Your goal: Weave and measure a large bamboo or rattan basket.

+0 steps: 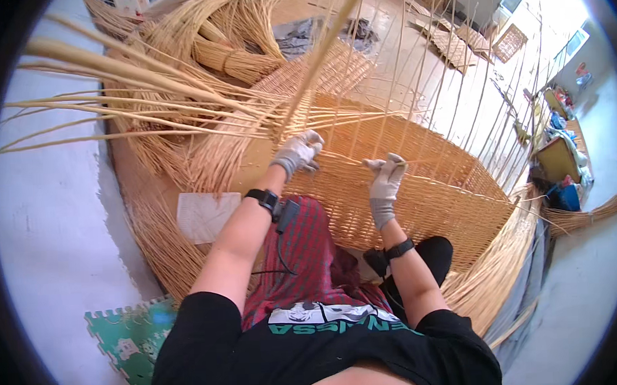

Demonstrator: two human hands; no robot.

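Observation:
A large woven wicker basket [434, 221] stands before me, tall upright stakes [441, 70] rising from its rim. My left hand [298, 152], in a white glove, is closed at the left part of the rim, beside a bunch of long bent rods [180, 95] reaching out leftward. My right hand [387, 179], also gloved, has its fingers bent on a thin pale strand [341, 158] along the near top edge. Some fingertips are hidden. A red checked cloth [300, 241] covers my legs below the basket.
Cane bundles [237, 58] and a woven panel [334, 67] lie behind. A white sheet [206, 216] and green foam mat [126, 341] are at left, beside a wall [55, 224]. Loose strands [505, 280], a blue bin [565, 196] and cluttered items [558, 161] line the right.

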